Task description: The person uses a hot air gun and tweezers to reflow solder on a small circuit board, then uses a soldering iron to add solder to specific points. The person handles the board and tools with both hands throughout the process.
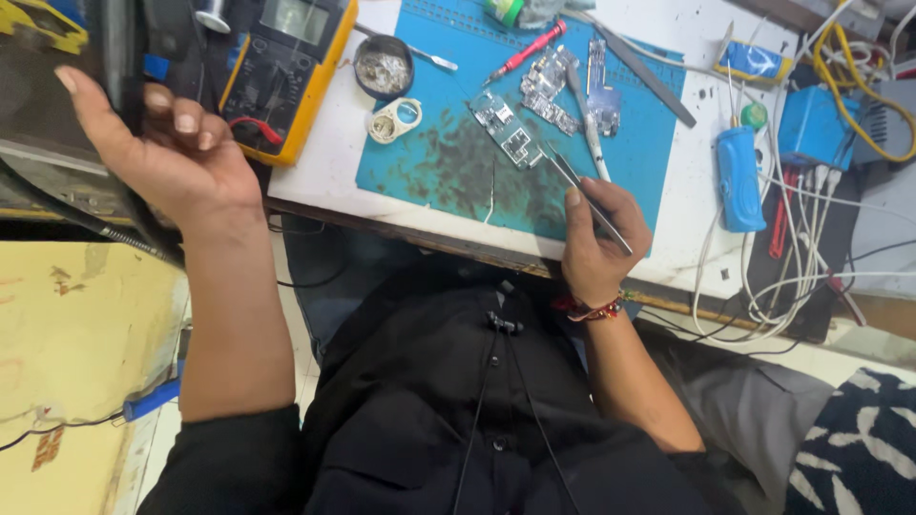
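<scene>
Two bare hands work over a blue mat (429,162) on the white surface (329,153). Right hand (599,238) sits at the near edge of the mat, its fingers (572,205) closed around thin tweezers (587,198). The tweezer tips touch a small circuit board (506,129) in the middle of the mat. Left hand (167,153) is far to the left of the mat, past a yellow meter (286,72), its fingers curled around a dark tool (119,57). More boards (553,91) lie at the mat's far side.
</scene>
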